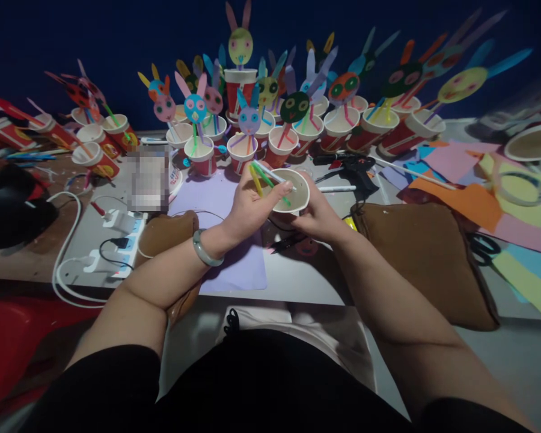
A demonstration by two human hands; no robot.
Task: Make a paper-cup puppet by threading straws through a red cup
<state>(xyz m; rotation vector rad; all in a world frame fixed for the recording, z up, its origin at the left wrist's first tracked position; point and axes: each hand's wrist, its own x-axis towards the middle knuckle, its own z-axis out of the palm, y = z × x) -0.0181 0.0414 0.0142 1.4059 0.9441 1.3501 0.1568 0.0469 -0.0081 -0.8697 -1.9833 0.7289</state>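
Over the near middle of the table, a paper cup [300, 191] is tilted so that its pale inside faces up. My right hand [319, 210] is wrapped round the right side of this cup. At the cup's left rim, my left hand [252, 204] holds several coloured straws [265, 178], yellow, green and whitish, with the thumb pressed over them. The straws' lower ends reach the cup's opening. Fingers behind the cup are hidden. Below the hands lie a purple sheet [238, 264] and a small pink-and-dark paper piece [305, 246].
Cups with rabbit-faced straws [199, 155] line the back. A glue gun [358, 174] lies right of the hands, above a brown cushion [424, 258]. Scissors [484, 248] and coloured paper [469, 201] are farther right. A power strip [133, 240] with cables stands left.
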